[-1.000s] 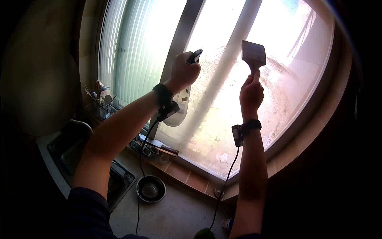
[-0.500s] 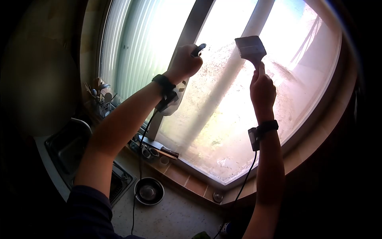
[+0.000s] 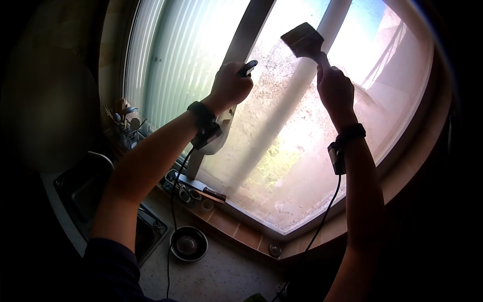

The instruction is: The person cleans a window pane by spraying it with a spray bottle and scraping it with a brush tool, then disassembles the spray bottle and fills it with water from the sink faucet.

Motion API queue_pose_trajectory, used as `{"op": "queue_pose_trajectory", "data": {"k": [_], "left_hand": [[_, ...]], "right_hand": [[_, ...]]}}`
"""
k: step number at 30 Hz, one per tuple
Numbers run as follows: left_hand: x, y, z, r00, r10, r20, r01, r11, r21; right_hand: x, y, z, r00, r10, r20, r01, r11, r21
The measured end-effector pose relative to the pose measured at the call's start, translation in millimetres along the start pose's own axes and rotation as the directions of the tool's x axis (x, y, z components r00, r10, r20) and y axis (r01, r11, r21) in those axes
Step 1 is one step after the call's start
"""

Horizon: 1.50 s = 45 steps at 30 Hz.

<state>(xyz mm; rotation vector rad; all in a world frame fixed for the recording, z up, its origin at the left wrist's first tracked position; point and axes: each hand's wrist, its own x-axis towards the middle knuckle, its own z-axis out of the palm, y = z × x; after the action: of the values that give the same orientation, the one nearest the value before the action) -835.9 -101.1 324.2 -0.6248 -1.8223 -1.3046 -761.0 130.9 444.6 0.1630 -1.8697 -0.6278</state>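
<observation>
My right hand [image 3: 336, 90] is closed around the handle of a wide flat brush [image 3: 303, 41], raised in front of the upper window pane [image 3: 282, 100]. Whether the bristles touch the glass I cannot tell. My left hand [image 3: 231, 86] is wrapped around what looks like a spray bottle [image 3: 220, 143]; its dark nozzle sticks out past the fingers toward the glass, and its pale body shows partly behind the wrist. The pane has spots and smears, with bright light behind it.
Below the window a knife [image 3: 214, 194] and several cups line the tiled sill [image 3: 224, 220]. A metal bowl [image 3: 188, 243] stands on the counter [image 3: 216, 272], beside the sink [image 3: 80, 186]. Utensils [image 3: 132, 123] fill a rack at left. Cables hang from both wrists.
My right hand has moved up with the brush, whose head has swung up and left. My left hand has shifted slightly down and left, still holding the bottle.
</observation>
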Motion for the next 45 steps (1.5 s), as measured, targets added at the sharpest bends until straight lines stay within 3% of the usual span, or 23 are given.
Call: {"op": "queue_pose_trajectory", "data": {"k": [1,3,5,6,7,9,11,13,14,15,17,19,21,22,25,27,31,33,35,38,41,43,45], "left_hand": [[-1,1,0,1.000,0.009,-0.002,-0.009,1.000,-0.020],[-3,5,-5,0.999,0.032,-0.010,-0.033,0.998,-0.057],[2,10,-10,0.997,-0.006,0.073,0.007,1.000,-0.009],[5,10,-12,0.994,-0.025,0.107,0.024,1.000,0.013],[7,4,-11,0.998,0.032,0.056,-0.035,0.999,0.039],[7,-6,-10,0.985,0.171,-0.034,-0.167,0.981,0.102],[10,-10,-13,0.997,0.073,0.002,-0.073,0.997,-0.003],[7,-5,-21,0.999,-0.035,0.017,0.038,0.979,-0.201],[5,0,-23,1.000,-0.011,-0.026,0.007,0.992,-0.127],[6,-2,-23,0.999,-0.036,0.023,0.040,0.976,-0.212],[9,-3,-23,0.998,-0.031,0.054,0.038,0.990,-0.136],[6,-8,-12,0.993,0.095,-0.071,-0.096,0.995,-0.005],[3,-9,-10,0.998,0.051,-0.041,-0.050,0.998,0.028],[-1,-9,-11,0.999,0.041,-0.032,-0.040,0.999,0.026],[-3,-13,-13,1.000,0.024,0.005,-0.024,1.000,-0.020],[-7,-16,-14,1.000,0.018,-0.002,-0.019,0.999,-0.038],[-18,-18,-14,0.999,0.020,-0.027,-0.019,0.999,0.026],[-22,-18,-15,0.999,0.031,-0.022,-0.031,0.999,0.035],[-21,-14,-19,1.000,-0.021,-0.004,0.021,0.998,-0.066],[-22,-5,-20,0.997,-0.069,0.023,0.071,0.992,-0.106],[-25,-20,-12,0.994,-0.092,0.056,0.091,0.996,0.018],[-33,-35,-5,0.994,-0.096,0.057,0.093,0.995,0.048],[-47,-43,1,0.994,-0.095,0.059,0.094,0.995,0.021]], "right_hand": [[17,14,-1,0.995,0.055,0.085,-0.063,0.994,0.095],[18,12,7,0.991,-0.054,0.120,0.036,0.988,0.147],[-5,-2,7,0.897,-0.374,0.235,0.330,0.921,0.207],[-13,-19,-6,0.842,-0.445,0.305,0.434,0.895,0.108],[-12,-22,2,0.809,-0.437,0.393,0.412,0.899,0.150],[-8,-18,0,0.940,-0.279,0.196,0.278,0.960,0.037],[22,-6,6,0.999,0.016,0.042,-0.018,0.998,0.052],[18,-11,13,0.986,-0.134,0.094,0.104,0.957,0.272],[6,-25,8,0.930,-0.261,0.258,0.194,0.946,0.260],[-9,-36,16,0.855,-0.417,0.310,0.355,0.904,0.236],[-20,-42,18,0.857,-0.413,0.307,0.393,0.911,0.128],[-3,-31,9,0.972,-0.150,0.180,0.146,0.989,0.035],[22,-9,12,0.995,0.053,0.080,-0.065,0.986,0.153],[19,-8,13,0.987,0.053,0.150,-0.082,0.977,0.196],[-23,-35,18,0.874,-0.350,0.338,0.299,0.934,0.193],[-41,-44,20,0.853,-0.438,0.285,0.408,0.899,0.160],[-7,-18,23,0.995,0.023,0.100,-0.032,0.995,0.092],[-16,-31,30,0.988,-0.097,0.119,0.068,0.972,0.223],[-51,-54,31,0.865,-0.391,0.315,0.353,0.920,0.170],[-65,-47,37,0.892,-0.347,0.290,0.338,0.938,0.084],[-31,-22,25,0.987,0.057,0.149,-0.072,0.993,0.093],[-42,-33,36,0.984,-0.081,0.156,0.050,0.980,0.192],[-73,-63,33,0.880,-0.316,0.355,0.258,0.945,0.201]]}}
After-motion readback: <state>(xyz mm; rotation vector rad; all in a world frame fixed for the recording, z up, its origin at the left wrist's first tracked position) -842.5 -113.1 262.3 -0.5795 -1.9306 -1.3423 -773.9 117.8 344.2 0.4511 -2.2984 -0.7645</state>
